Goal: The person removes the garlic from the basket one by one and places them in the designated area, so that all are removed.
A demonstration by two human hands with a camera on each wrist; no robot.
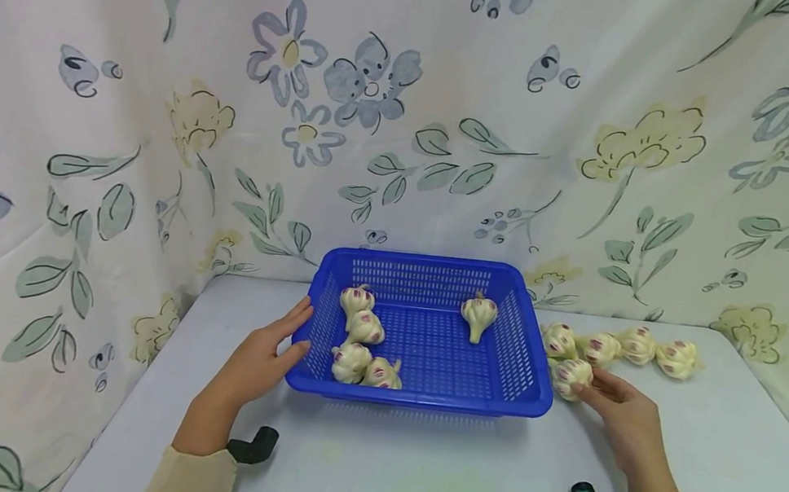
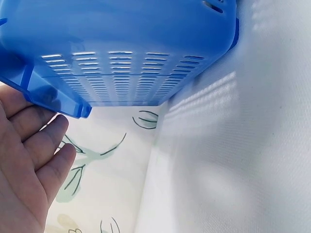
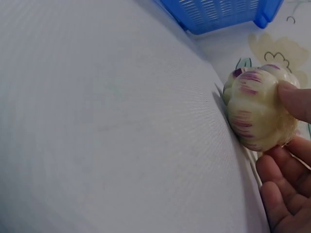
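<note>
My right hand (image 1: 627, 422) pinches a white garlic bulb (image 1: 571, 378) with purple streaks, just right of the blue plastic basket (image 1: 413, 398). In the right wrist view the thumb (image 3: 295, 101) lies on the bulb's side and the fingers are under it. My left hand (image 1: 261, 365) rests at the basket's left rim, its fingers extended along the edge. The left wrist view shows those fingers (image 2: 46, 141) fairly straight beside the slotted blue wall (image 2: 121, 34). Inside the basket, several garlic bulbs (image 1: 364, 328) cluster at the left, and a single bulb (image 1: 479, 312) stands at the back right.
More garlic bulbs (image 1: 637, 345) lie in a row on the white table (image 1: 731, 451), right of the basket and behind my right hand. A flower-printed curtain (image 1: 439, 120) hangs behind the table's back edge and along the left side.
</note>
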